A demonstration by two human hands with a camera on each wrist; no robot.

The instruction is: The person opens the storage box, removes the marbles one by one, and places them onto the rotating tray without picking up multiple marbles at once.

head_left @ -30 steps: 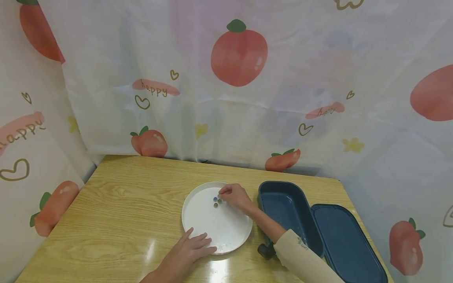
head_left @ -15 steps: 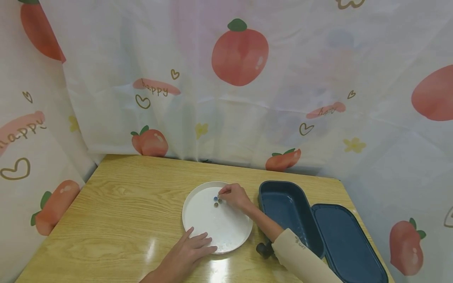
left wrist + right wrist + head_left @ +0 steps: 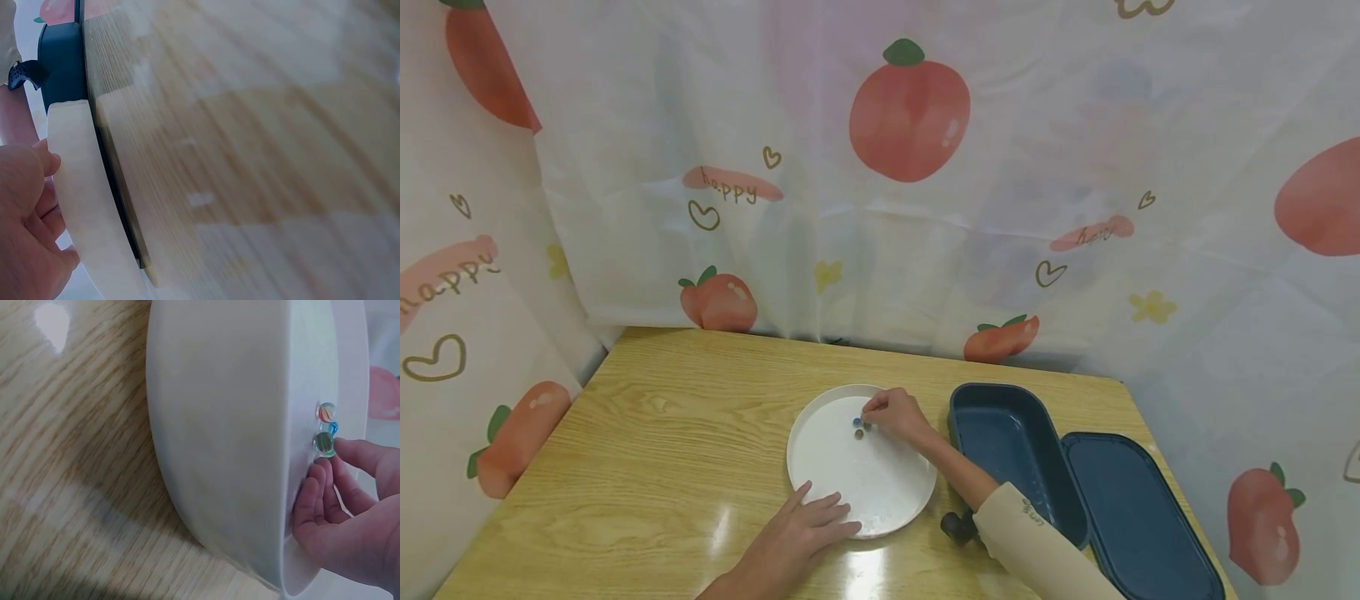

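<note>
Marbles (image 3: pixel 857 428) sit in a little bunch on the far side of the white plate (image 3: pixel 880 487), but start with the big things. The wooden table (image 3: pixel 647 450) holds the plate, and a dark blue box (image 3: pixel 1011 454) sits just beside it with its lid (image 3: pixel 1131 517) next to it. The left hand (image 3: pixel 801 533) lies flat with straight fingers on the plate's near rim. The right hand (image 3: pixel 898 414) curls its fingertips (image 3: pixel 322 470) down to the green marble (image 3: pixel 324 443) and touches it; I cannot tell if it has hold of it. Pinching only one marble slowly looks best, since they are round and may roll.
</note>
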